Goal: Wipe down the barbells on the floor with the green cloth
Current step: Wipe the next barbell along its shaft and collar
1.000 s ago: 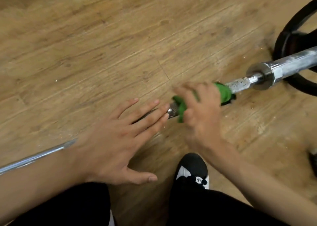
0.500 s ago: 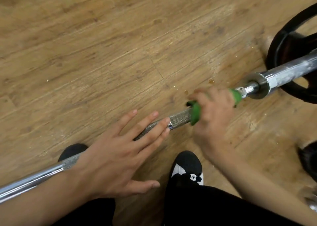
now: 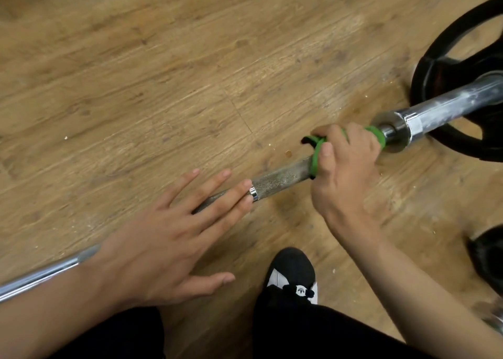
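A steel barbell (image 3: 283,177) lies slantwise on the wooden floor, from lower left to upper right. Its thick chalk-marked sleeve (image 3: 451,108) passes over a black weight plate. My right hand (image 3: 345,168) grips the green cloth (image 3: 315,151), which is wrapped round the knurled shaft right beside the sleeve collar. The cloth shows as green bands on both sides of the fist. My left hand (image 3: 168,238) lies flat with straight fingers on the shaft further left and holds nothing.
A black weight plate (image 3: 441,67) stands at the upper right under the sleeve. Another dark plate (image 3: 487,258) sits at the right edge. My black shoe (image 3: 291,271) and dark trouser legs fill the bottom. Bare wood floor (image 3: 163,86) stretches to the upper left.
My right hand has slid the green cloth along the shaft to the right, up to the sleeve collar. More bare knurling now shows between my hands. The left hand stays flat on the bar.
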Motion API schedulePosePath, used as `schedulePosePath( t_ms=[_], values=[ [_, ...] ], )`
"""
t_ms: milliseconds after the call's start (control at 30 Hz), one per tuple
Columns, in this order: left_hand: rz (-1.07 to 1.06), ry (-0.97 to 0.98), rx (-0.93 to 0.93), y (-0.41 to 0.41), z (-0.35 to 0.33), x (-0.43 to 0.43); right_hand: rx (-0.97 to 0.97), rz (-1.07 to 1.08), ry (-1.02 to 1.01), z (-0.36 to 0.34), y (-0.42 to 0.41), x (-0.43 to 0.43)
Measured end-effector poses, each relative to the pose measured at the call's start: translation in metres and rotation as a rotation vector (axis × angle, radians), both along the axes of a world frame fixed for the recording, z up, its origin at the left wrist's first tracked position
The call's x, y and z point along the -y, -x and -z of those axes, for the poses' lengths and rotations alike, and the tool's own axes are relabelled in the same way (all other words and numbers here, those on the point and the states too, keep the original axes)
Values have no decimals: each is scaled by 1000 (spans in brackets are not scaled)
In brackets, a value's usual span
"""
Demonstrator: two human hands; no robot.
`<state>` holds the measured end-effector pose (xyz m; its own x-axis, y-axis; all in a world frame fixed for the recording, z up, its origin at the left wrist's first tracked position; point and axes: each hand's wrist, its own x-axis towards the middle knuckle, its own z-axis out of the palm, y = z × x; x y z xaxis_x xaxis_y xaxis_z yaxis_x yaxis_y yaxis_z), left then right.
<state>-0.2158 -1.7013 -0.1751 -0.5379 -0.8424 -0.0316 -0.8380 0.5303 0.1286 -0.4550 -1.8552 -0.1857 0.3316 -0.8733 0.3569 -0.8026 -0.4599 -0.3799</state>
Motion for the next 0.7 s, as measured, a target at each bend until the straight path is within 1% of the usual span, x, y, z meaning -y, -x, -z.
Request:
schedulePosePath(
  t_ms=[67,100,133,167,200,267,333,367,400,433,500,533,567,600,633,700],
  values=[
    [-3,-4,7,-5,-1,2,-94,-230,-2,5,-16,-25],
    [-3,-5,12,-7,-1,5,-141,-331,26,4,-12,-23],
    [0,-5,16,-9,-1,8,-172,-382,47,4,1,-11],
    [1,-8,18,-11,-1,10,-184,-365,66,6,18,5],
    [-5,-12,22,-14,-1,12,-180,-295,73,6,33,22],
    [-17,-8,28,-18,1,16,-112,-114,54,3,48,45],
    [-27,8,32,-22,2,21,38,38,56,8,27,41],
    [-35,17,31,-25,2,24,107,68,47,10,6,32],
    [-41,24,29,-27,2,26,127,32,40,12,-15,19],
    [-41,25,29,-30,2,29,108,-67,48,16,-32,4],
    [-35,12,27,-37,1,36,-1,-306,83,21,-46,-17],
    [-35,5,27,-41,0,39,-51,-417,123,21,-43,-11],
    [-35,-1,29,-44,0,42,-84,-484,173,26,-33,5],
    [-41,-5,31,-48,0,45,-103,-497,216,29,-22,23],
    [-48,-7,30,-51,0,48,-94,-451,246,32,-13,40],
    [-55,-8,14,-55,-1,55,-43,-267,239,35,2,69]
  ],
)
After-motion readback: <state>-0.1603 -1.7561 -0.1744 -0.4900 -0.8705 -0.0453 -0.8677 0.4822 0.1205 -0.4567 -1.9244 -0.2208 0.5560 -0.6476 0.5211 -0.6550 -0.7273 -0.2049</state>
